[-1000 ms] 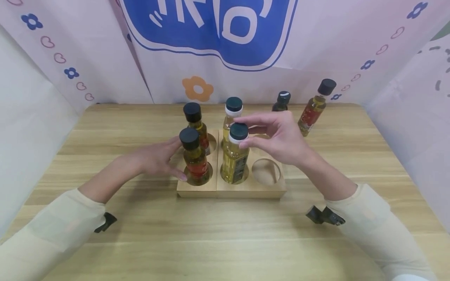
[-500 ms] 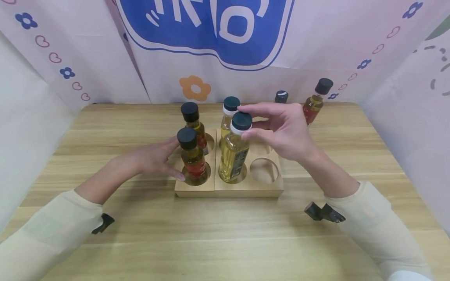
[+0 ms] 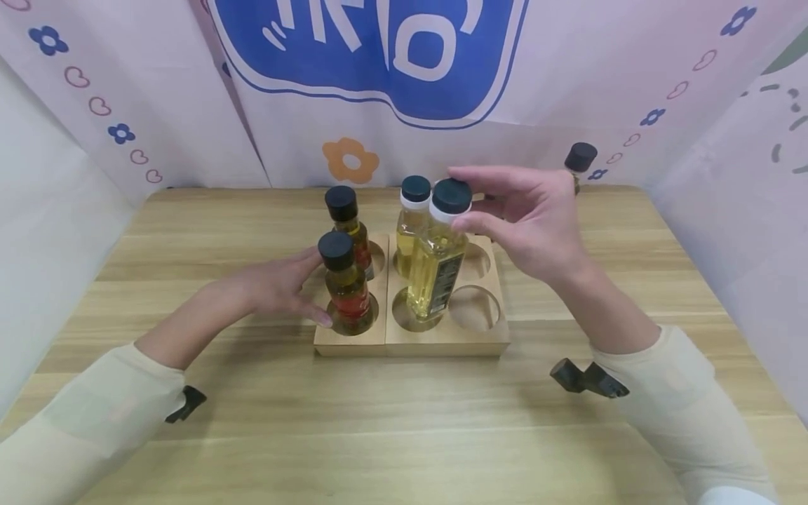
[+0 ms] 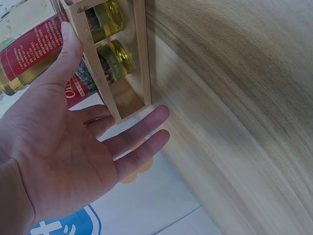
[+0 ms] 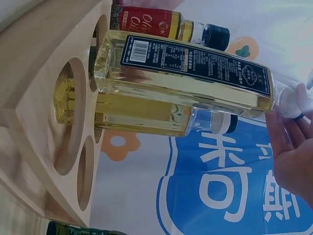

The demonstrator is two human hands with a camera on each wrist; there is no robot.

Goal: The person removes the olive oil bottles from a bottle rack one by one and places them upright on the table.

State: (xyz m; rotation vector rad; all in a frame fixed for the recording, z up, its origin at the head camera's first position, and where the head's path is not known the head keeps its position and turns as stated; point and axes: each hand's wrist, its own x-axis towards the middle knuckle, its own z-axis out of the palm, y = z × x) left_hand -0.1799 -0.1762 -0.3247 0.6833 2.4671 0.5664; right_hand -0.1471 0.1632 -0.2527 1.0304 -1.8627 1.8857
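My right hand (image 3: 536, 217) pinches a clear bottle of yellow oil (image 3: 438, 270) by its dark green cap and white neck. The bottle tilts, its base raised over the front hole of the wooden bottle rack (image 3: 442, 344); its black label shows in the right wrist view. Behind it, a similar oil bottle (image 3: 407, 238) stands in the rack. Two red-labelled olive oil bottles, the front one (image 3: 351, 298) and the rear one (image 3: 361, 245), occupy the left holes. With fingers extended, my left hand (image 3: 278, 284) rests at the rack's left side, its thumb (image 4: 71, 46) along the edge.
Behind my right hand, a black-capped bottle (image 3: 581, 158) stands at the table's back right. A dark green bottle (image 5: 80, 230) shows at the bottom of the right wrist view. Two holes on the rack's right side hold nothing. A printed cloth (image 3: 189, 91) hangs along the table's back edge.
My right hand has lifted the oil bottle up and to the right, tilting it out of its front hole. My left hand has stayed beside the rack.
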